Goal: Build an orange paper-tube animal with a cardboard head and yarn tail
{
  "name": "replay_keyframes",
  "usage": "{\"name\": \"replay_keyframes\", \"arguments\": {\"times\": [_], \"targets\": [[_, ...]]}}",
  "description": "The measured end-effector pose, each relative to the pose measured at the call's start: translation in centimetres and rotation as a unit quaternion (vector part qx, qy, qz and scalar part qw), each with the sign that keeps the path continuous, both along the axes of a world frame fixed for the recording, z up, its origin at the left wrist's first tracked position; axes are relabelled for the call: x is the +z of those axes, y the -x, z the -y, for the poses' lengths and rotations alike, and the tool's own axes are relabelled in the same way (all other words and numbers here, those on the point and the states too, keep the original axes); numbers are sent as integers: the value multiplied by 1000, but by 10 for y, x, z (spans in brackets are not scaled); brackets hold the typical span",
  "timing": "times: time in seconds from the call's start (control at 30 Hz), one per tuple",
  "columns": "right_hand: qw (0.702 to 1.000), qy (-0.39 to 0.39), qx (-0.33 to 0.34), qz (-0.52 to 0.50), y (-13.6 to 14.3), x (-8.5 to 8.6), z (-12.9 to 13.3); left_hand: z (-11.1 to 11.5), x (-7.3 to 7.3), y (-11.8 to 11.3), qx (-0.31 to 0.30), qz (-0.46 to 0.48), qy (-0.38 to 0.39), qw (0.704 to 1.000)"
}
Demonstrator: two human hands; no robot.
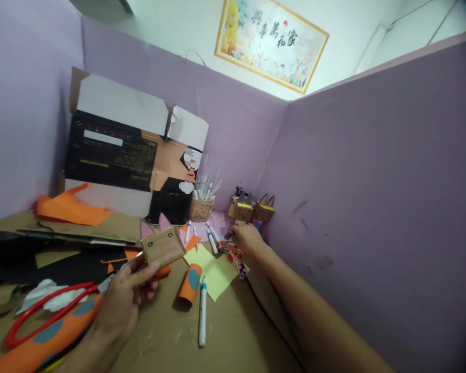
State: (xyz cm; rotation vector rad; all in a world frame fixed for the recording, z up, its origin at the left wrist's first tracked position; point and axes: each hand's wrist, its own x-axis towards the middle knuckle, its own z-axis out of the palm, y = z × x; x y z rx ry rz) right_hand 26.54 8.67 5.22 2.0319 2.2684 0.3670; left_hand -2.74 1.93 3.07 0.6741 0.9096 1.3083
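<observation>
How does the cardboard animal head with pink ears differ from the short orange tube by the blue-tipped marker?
The cardboard animal head is brown and boxy; the orange tube is round and hollow. The head is held up in the left hand, while the tube rests on the brown work surface. Both are decorated: eyes on the head, a blue-grey spot on the tube.

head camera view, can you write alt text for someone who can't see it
A person's left grip holds a cardboard animal head with pink ears, while the right grip is near two similar heads in the far corner. An orange tube, a white marker and a yellow sheet lie between the arms; an opened-out carton stands behind.
</observation>
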Motion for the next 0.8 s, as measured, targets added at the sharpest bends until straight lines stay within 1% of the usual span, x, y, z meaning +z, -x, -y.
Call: {"name": "replay_keyframes", "arguments": {"times": [0.1,0.2,0.3,0.4,0.47,0.53,0.6,0.67,0.7,0.73,0.77,0.8], "targets": [[1000,12,-17,5,15,1,-35,-2,-2,2,7,-7,12,1000],[999,24,-32,-10,23,-2,-61,-5,-5,4,14,-12,20,1000],[997,33,-40,-49,29,-7,-76,-8,-5,6,14,-24,33,999],[992,30,-43,-114,36,-8,-82,-9,-4,6,7,-36,36,999],[984,16,-47,-169,42,-5,-79,-10,-5,4,-2,-42,38,998],[971,-6,-49,-234,51,0,-67,-10,-6,2,-14,-48,37,998],[950,-23,-42,-307,63,6,-44,-9,-8,1,-22,-54,34,998],[923,-16,-19,-384,75,8,-10,-7,-10,0,-37,-61,28,997],[897,-6,-1,-442,81,7,8,-6,-10,-1,-49,-64,23,996],[804,18,18,-594,86,5,27,-5,-11,-2,-61,-68,17,996],[716,48,22,-696,90,1,44,-3,-11,-3,-72,-71,8,995],[651,71,12,-756,94,-4,59,-1,-11,-4,-83,-76,-2,994]]}}
